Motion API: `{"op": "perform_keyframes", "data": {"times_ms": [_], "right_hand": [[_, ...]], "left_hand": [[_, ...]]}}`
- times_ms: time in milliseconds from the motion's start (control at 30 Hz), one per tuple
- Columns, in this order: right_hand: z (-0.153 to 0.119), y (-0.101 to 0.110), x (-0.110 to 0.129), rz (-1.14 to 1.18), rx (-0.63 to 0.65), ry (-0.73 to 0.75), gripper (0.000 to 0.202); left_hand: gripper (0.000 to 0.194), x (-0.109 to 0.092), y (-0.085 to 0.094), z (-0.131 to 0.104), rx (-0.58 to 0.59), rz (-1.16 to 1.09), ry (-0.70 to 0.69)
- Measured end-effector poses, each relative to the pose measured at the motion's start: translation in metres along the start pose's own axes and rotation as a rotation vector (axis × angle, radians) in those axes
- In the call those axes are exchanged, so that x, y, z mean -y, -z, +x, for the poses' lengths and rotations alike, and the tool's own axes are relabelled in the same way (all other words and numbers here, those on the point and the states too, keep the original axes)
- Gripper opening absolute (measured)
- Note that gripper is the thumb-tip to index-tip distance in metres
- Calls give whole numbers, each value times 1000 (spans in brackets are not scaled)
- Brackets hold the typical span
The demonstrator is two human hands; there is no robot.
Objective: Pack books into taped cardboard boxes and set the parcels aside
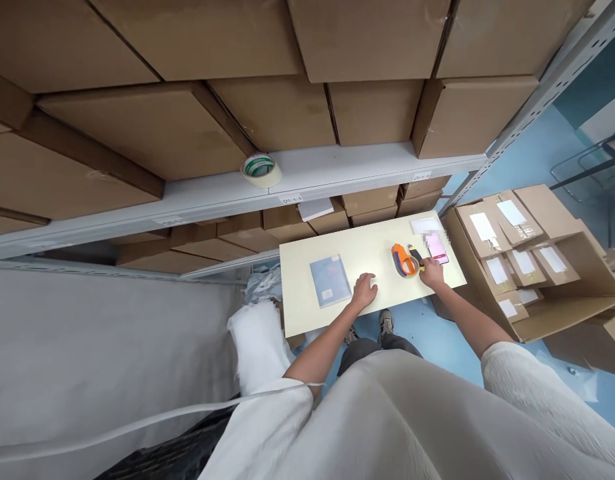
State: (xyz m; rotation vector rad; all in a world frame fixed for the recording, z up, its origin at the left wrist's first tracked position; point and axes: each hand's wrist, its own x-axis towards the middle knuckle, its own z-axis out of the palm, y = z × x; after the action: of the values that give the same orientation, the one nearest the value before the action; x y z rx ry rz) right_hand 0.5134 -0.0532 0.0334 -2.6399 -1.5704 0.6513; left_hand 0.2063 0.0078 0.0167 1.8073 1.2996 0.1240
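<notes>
My right hand is at the right part of the cream table, fingers closed on the end of a black and yellow utility knife. Just left of the knife lies an orange tape dispenser. A phone with a pink screen is beyond my right hand, partly blurred. My left hand rests near the table's front edge, its fingers loosely curved and apart, holding nothing. To its left lies a blue booklet that looks wrapped in clear plastic.
Shelves of cardboard boxes rise behind the table. A tape roll sits on the shelf edge. On the right, a big open carton holds several labelled packages. White wrapping material stands at the table's left. A whitish packet lies at its far corner.
</notes>
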Motion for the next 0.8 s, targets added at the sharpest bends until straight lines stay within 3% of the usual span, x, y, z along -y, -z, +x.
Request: {"op": "perform_keyframes", "data": {"times_ms": [233,433,533,667,800], "right_hand": [[12,-4,-4,-168,70,64,38],[20,-2,-9,-151,110,95,31],[22,0,-15,-76,88,84,32],[25,16,-17,108,-68,45,45],[28,40,8,458,-170,66,55]], "left_hand": [[40,-1,-11,8,9,-1,-4],[39,-2,-17,10,18,11,-6],[39,-2,-20,11,16,11,-8],[38,-5,-20,12,-6,10,-25],[38,-9,-17,12,-47,-6,-46]]}}
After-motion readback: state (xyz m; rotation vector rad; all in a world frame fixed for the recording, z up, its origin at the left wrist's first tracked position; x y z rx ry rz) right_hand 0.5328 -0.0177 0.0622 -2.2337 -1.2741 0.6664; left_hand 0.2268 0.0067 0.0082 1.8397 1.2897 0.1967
